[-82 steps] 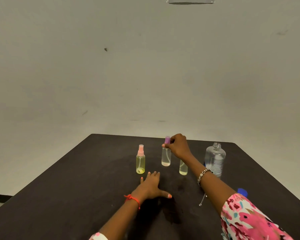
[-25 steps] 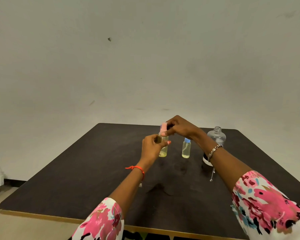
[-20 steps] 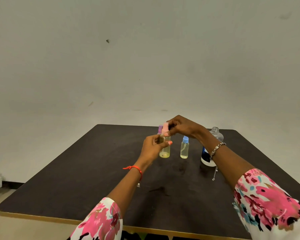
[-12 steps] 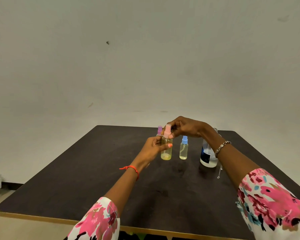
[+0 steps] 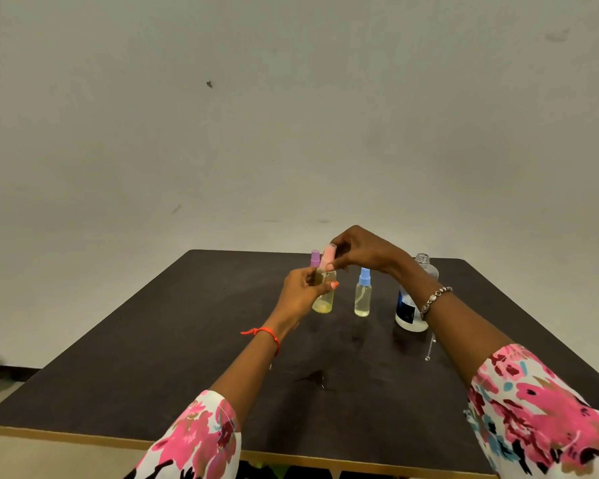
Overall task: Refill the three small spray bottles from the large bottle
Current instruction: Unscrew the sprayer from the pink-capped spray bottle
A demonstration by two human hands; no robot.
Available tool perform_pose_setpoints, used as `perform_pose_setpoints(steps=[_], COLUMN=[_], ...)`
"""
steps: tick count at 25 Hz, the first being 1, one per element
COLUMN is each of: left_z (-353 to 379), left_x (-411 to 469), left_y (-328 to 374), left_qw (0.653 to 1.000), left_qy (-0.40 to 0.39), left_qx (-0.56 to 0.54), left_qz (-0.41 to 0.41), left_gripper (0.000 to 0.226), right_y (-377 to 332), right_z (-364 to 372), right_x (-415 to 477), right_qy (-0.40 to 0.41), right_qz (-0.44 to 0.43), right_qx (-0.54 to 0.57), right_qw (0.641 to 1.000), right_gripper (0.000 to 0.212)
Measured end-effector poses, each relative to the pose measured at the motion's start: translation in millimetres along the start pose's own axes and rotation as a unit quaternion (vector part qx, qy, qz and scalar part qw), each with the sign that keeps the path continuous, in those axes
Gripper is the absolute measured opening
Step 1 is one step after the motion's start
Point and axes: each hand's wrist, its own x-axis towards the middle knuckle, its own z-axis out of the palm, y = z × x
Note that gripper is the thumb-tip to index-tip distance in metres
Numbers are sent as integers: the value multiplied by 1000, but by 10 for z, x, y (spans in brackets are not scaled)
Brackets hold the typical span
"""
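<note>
1. The plain pale wall point(image 5: 291, 115) fills the upper half of the frame.
2. The dark table point(image 5: 153, 357) with its light edge spreads across the lower half.
3. My floral sleeves sit in the bottom corners, the left sleeve point(image 5: 201, 440) at lower centre and the right sleeve point(image 5: 547, 413) at lower right.
4. The large bottle point(image 5: 410, 319) stands upright, right of centre. It is clear, with a dark blue label and an uncapped threaded neck. My right forearm crosses in front of its middle.
5. My right hand point(image 5: 363, 252) arches above the frame's centre. Its thumb and fingertips are pressed together on the pink cap point(image 5: 327, 257), pinching it from above.
6. My left hand point(image 5: 300, 293) is just below and to the left. Its fingers and thumb curl around the upper body of the pink-capped spray bottle point(image 5: 324, 300).
7. That bottle is clear plastic, upright, and holds pale yellow liquid. I cannot tell whether its base touches the table.
8. The blue-capped spray bottle point(image 5: 363, 299) stands just to its right, between it and the large bottle. It is clear and holds a little pale liquid low down.
9. The purple-capped spray bottle point(image 5: 315, 258) is behind my left hand, and only its cap shows.
10. A beaded bracelet point(image 5: 434, 299) circles my right wrist.
11. An orange thread point(image 5: 267, 333) is tied around my left wrist.
</note>
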Motion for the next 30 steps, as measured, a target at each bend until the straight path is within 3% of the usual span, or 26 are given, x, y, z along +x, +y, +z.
perform_pose_setpoints(steps=[6, 12, 15, 19, 25, 30], left_z=[-19, 24, 10, -1, -2, -13], left_x=[-26, 23, 25, 15, 30, 8], left_y=[10, 18, 30, 0, -17, -33], left_qw=[1000, 1000, 1000, 1000, 999, 999], left_qy=[-21, 0, 1, -7, 4, 1], left_qx=[-20, -10, 7, 25, 32, 27], left_qz=[-10, -20, -20, -15, -20, -22], left_gripper=[36, 47, 42, 42, 48, 44], right_y=[-4, -84, -124, -168, -173, -235], right_z=[-50, 24, -9, -48, -10, -29], right_x=[-15, 113, 131, 99, 155, 113], right_qy=[-84, 28, -11, -79, -6, -74], right_qz=[-16, 31, 18, -14, 59, 10], right_qx=[57, -76, -90, -103, -141, -172], right_qw=[995, 996, 996, 991, 988, 982], right_gripper=[26, 27, 20, 28, 35, 25])
